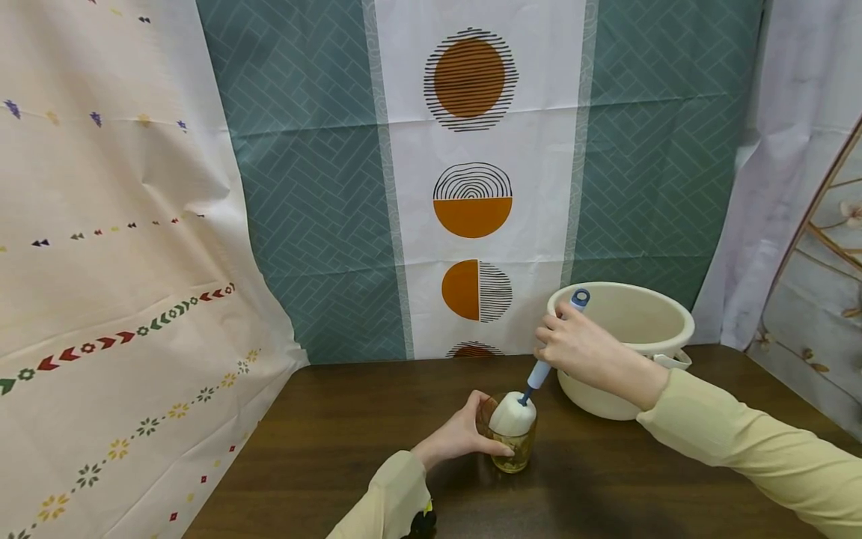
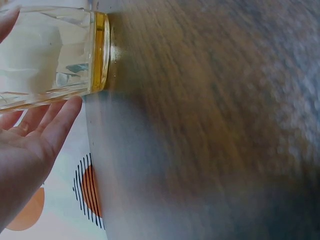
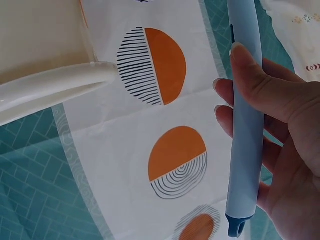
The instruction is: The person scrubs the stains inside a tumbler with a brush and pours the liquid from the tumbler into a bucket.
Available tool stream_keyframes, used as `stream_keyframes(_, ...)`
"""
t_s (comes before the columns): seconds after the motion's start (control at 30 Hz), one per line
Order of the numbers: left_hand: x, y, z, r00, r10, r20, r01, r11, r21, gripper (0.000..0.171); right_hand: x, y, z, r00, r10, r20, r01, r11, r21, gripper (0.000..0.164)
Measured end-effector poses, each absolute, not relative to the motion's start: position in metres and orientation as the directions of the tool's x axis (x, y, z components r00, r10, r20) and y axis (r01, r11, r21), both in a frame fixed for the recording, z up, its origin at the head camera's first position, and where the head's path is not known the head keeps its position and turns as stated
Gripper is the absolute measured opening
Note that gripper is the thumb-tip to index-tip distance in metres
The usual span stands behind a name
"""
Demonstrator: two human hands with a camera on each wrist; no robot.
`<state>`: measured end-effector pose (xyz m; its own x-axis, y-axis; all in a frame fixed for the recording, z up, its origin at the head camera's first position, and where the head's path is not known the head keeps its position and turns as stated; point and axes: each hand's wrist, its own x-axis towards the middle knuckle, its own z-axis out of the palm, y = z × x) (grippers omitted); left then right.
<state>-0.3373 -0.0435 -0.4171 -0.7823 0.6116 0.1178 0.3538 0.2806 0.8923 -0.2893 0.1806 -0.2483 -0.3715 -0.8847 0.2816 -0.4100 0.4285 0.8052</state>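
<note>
An amber-tinted drinking glass stands on the wooden table, slightly tilted in the head view. My left hand grips it from the left, thumb on the near side and fingers round the far side. Inside the glass sits the white sponge head of a bottle brush, also visible through the glass wall in the left wrist view. My right hand holds the brush's light blue handle, its thumb and fingers wrapped round it. The handle slants up and to the right, with a dark blue hanging loop at its end.
Behind my right hand is a large cream bucket with a side handle. The dark wooden table meets a patterned cloth backdrop at the back. Another printed cloth hangs along the left.
</note>
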Motion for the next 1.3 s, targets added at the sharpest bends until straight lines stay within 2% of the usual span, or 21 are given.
stream_keyframes(0.47,-0.338,-0.044,-0.417,-0.774,0.620,0.126,0.368,0.280,0.886,0.063,-0.292,0.177,-0.256,-0.364,-0.891,0.271,-0.402,0.413,0.817,0.013)
stream_keyframes(0.73,-0.338,-0.044,-0.418,-0.767,0.628,0.134,0.372,0.264,0.890,0.064,-0.293,0.174,-0.259,-0.398,-0.887,0.234,-0.407,0.399,0.822,0.015)
stream_keyframes(1.3,-0.337,-0.043,-0.417,-0.755,0.640,0.141,0.384,0.257,0.887,0.062,-0.295,0.170,-0.268,-0.385,-0.895,0.224,-0.376,0.373,0.848,0.013)
